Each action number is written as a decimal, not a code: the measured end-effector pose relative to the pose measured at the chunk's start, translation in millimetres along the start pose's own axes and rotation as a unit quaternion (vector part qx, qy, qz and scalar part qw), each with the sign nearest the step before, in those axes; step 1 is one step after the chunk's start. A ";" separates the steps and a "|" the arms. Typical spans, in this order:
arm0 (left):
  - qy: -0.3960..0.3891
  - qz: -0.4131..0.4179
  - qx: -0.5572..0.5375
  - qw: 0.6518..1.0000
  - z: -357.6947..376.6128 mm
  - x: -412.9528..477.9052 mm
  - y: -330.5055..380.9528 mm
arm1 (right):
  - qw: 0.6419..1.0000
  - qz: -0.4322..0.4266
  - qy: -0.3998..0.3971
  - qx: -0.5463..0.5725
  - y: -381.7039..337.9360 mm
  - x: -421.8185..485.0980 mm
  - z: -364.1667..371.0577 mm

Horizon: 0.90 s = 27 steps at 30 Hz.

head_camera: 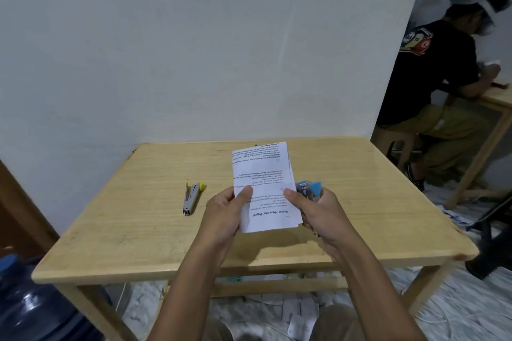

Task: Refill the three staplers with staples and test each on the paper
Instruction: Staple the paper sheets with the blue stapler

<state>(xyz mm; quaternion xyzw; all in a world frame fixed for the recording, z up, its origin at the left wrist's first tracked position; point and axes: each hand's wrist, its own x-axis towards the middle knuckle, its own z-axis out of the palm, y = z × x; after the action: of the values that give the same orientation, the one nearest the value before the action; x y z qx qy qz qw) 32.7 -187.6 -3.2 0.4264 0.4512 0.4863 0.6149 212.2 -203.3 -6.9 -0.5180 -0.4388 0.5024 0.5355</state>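
Observation:
A folded printed paper (263,174) is held upright above the wooden table (138,216). My left hand (225,212) pinches its lower left edge with the thumb on the front. My right hand (318,212) pinches the lower right edge with its thumb while its fingers curl round a blue stapler (310,188), whose head sticks out behind the paper's right edge. A second stapler, silver with a yellow tip (192,196), lies on the table to the left of my hands. No third stapler shows.
Another person (432,72) sits at a second table at the right. A blue water bottle (30,304) stands on the floor at the lower left. Paper scraps litter the floor under the table. A white wall runs behind the table.

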 end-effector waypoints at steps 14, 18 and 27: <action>0.067 0.040 0.147 0.986 43.8 79.6 -10.0 | 0.983 0.065 0.124 -0.118 -15.4 22.1 -46.4; 0.074 0.026 0.188 0.979 79.0 141.4 -12.3 | 0.984 0.091 0.122 -0.089 -28.5 48.6 -64.1; 0.073 -0.003 0.320 0.945 141.8 228.9 -17.6 | 0.987 0.071 0.113 -0.093 -45.6 93.3 -95.0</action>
<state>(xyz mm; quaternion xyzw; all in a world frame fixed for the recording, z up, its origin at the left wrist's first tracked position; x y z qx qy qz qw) 201.4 22.4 -19.7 0.5625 0.6282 0.3442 0.4128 320.3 -119.6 26.3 -0.6490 -0.3820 0.4344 0.4941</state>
